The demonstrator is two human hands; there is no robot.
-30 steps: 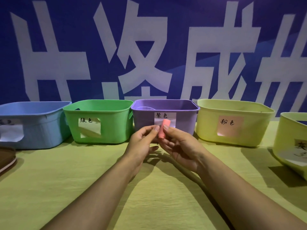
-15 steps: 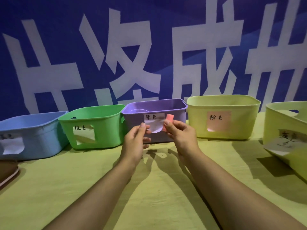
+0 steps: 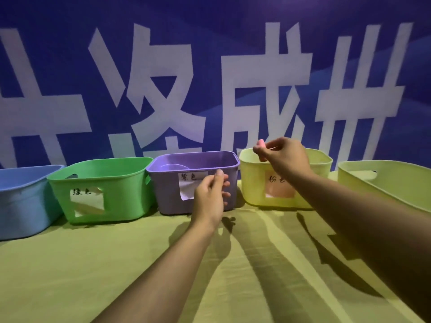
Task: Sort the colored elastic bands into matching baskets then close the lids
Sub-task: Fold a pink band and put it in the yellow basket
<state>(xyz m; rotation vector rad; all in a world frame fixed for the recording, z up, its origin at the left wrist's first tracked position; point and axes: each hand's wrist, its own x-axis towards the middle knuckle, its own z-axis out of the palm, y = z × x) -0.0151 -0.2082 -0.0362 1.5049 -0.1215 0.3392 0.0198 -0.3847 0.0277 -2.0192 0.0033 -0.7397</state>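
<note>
My right hand pinches a small pink elastic band above the near left rim of the yellow-green basket, which carries a pink label. My left hand hovers in front of the purple basket with its fingers loosely curled, and it holds nothing. A row of open baskets stands along the back of the table: blue, green, purple, the yellow-green one, and a second yellow-green basket at the far right.
The table is covered with a yellow-green cloth. A blue banner with large white characters hangs right behind the baskets. Something pale lies inside the purple basket.
My right hand has risen and moved right with the pink band, from in front of the purple basket to above the pink-labelled basket. My left hand has let go and stayed by the purple basket.
</note>
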